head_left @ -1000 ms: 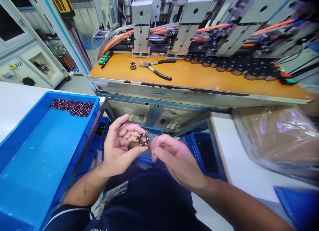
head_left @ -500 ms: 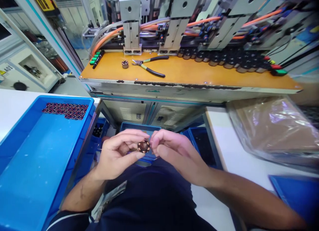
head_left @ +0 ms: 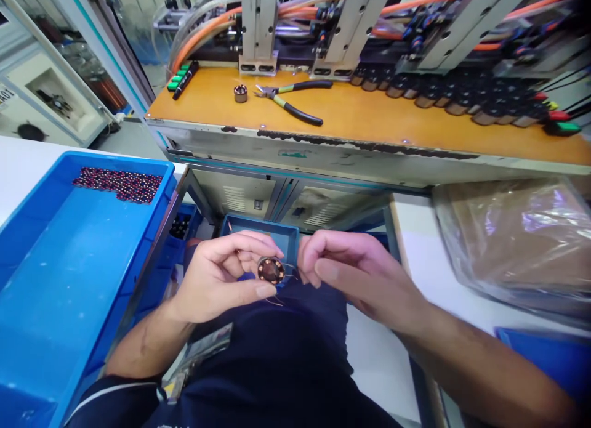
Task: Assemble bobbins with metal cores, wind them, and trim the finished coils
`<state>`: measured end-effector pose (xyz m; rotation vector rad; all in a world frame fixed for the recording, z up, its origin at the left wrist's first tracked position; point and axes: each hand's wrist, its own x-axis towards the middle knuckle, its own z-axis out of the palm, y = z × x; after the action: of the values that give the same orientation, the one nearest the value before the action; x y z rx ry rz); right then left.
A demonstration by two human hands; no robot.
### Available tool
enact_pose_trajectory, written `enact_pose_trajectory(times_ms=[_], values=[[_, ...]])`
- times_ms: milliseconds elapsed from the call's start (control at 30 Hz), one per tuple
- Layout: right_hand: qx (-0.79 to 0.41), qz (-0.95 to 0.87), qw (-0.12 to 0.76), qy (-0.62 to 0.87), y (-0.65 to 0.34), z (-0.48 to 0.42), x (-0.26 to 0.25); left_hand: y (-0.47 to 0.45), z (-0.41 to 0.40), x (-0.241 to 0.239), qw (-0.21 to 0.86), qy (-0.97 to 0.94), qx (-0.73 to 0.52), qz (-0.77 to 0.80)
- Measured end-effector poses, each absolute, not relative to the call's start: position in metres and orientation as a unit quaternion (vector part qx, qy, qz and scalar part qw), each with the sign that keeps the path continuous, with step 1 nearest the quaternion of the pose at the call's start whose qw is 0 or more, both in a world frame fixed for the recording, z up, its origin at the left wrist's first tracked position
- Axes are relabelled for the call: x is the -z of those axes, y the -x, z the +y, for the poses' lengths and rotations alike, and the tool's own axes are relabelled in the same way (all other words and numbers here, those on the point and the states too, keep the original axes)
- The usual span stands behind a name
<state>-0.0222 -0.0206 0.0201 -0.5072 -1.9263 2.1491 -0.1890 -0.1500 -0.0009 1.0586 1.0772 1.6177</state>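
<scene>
1. Near the middle of the head view, just above the person's lap, the left hand point(head_left: 221, 277) holds a small round wound coil point(head_left: 271, 270).
2. Its grip is clenched on the coil: the thumb presses the coil's near edge from below, and the forefinger curls over its far edge, so the coil sits at the fingertips with its flat face turned up to the camera.
3. Thin wire ends point(head_left: 277, 300) trail from the coil, near and to the right of it.
4. Just to the right, the right hand point(head_left: 355, 274) has its fingertips pinched together beside the coil; they seem to nip one of the fine wires, but the strand is too thin to tell for certain.
5. Behind the hands, a small blue bin point(head_left: 258, 231) sits under the machine.
6. On the left, a large blue tray point(head_left: 60, 274) carries a patch of dark coils point(head_left: 117, 183) in its far corner.
7. On the far orange worktop point(head_left: 369, 123) lie pliers point(head_left: 290, 101), another single coil point(head_left: 240, 93) to their left and a marker point(head_left: 184, 80) further left.
8. At right, a clear plastic bag point(head_left: 512, 237) lies on a white worktop point(head_left: 415, 243).
</scene>
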Motion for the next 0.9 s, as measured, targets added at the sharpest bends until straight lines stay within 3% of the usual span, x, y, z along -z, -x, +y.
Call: enact_pose_trajectory(times_ms=[167,333,433,600,767,900], values=[[-0.726,-0.658,0.074,0.185,0.026,-0.022,-0.027,0.189,-0.151,-0.002,0.437,-0.456,-0.634,0.447],[-0.667,-0.722,0.072,0.168,0.026,-0.005,-0.027,0.192,-0.154,-0.004,0.491,-0.427,-0.613,0.448],[-0.629,-0.762,0.110,0.104,0.035,0.004,-0.033,0.192,-0.155,-0.004,0.528,-0.427,-0.587,0.441],[-0.611,-0.785,0.097,-0.026,0.056,0.002,-0.039,0.190,-0.156,-0.001,0.578,-0.419,-0.539,0.446],[-0.583,-0.787,0.169,0.106,0.051,-0.010,-0.036,0.191,-0.160,0.002,0.546,-0.376,-0.598,0.450],[-0.615,-0.755,0.128,0.188,0.039,-0.017,-0.037,0.192,-0.158,0.003,0.492,-0.392,-0.644,0.436]])
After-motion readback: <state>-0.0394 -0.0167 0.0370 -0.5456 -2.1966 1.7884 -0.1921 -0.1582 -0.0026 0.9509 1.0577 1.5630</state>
